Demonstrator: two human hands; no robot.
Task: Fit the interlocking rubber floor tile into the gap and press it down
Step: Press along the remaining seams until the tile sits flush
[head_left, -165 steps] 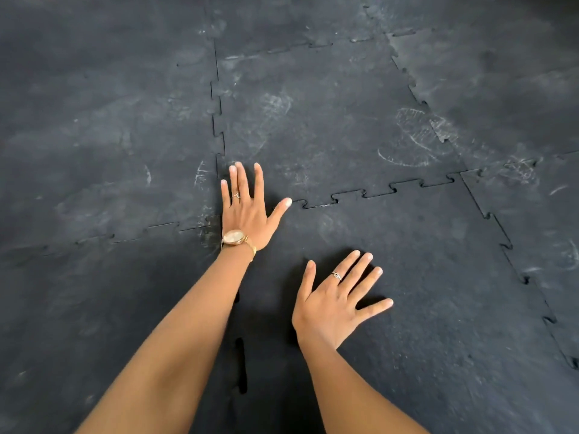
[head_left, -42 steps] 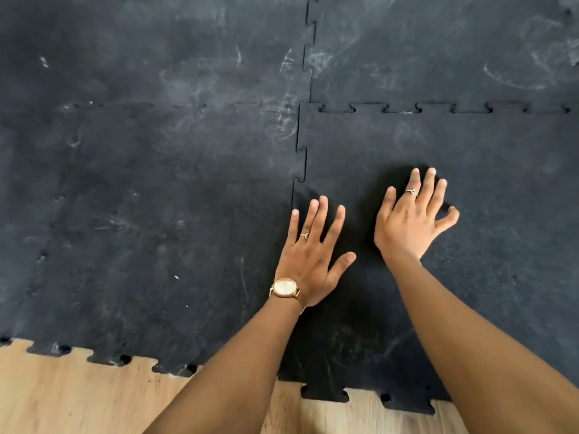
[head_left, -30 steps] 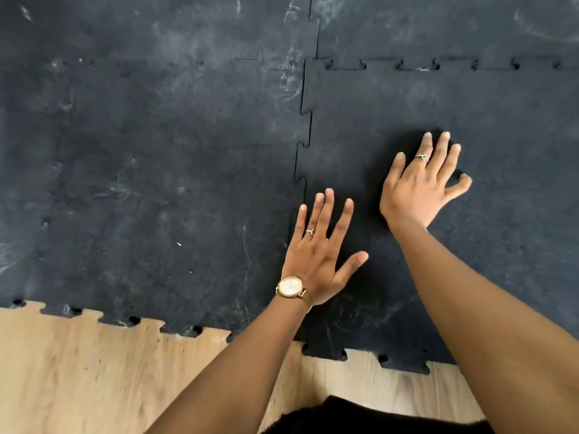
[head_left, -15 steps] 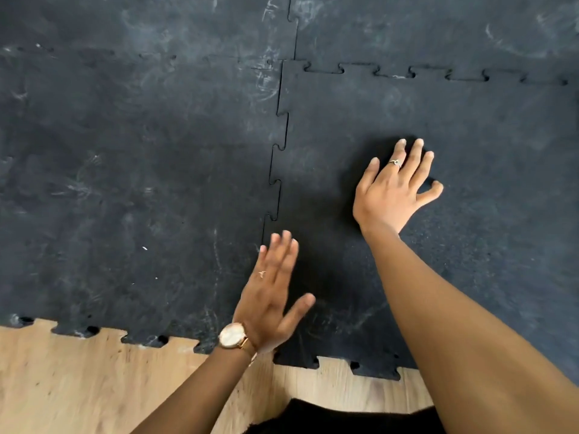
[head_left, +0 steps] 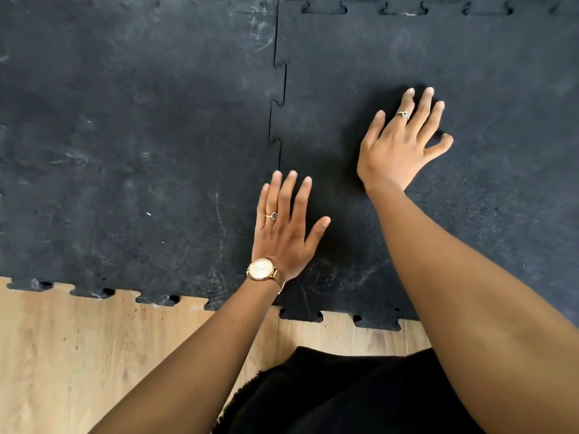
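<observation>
Left hand (head_left: 283,233) flat, fingers spread, on seam (head_left: 277,120). Right hand (head_left: 399,145) flat, splayed, gripping nothing. Rubber tile (head_left: 470,73) lies under both palms, seated beside neighbouring tile (head_left: 141,136).

my tile (head_left: 470,73): matt black rubber, fine-grained | neighbour tile (head_left: 141,136): same rubber, scuffed pale and dusty | floor (head_left: 78,355): light wood-grain boards, smooth | my watch (head_left: 260,269): gold-tone metal, glossy

Soft daylight, evenly bright; faint shadow left of right hand (head_left: 399,145); slight blur throughout, wide-angle bending toward edges.
</observation>
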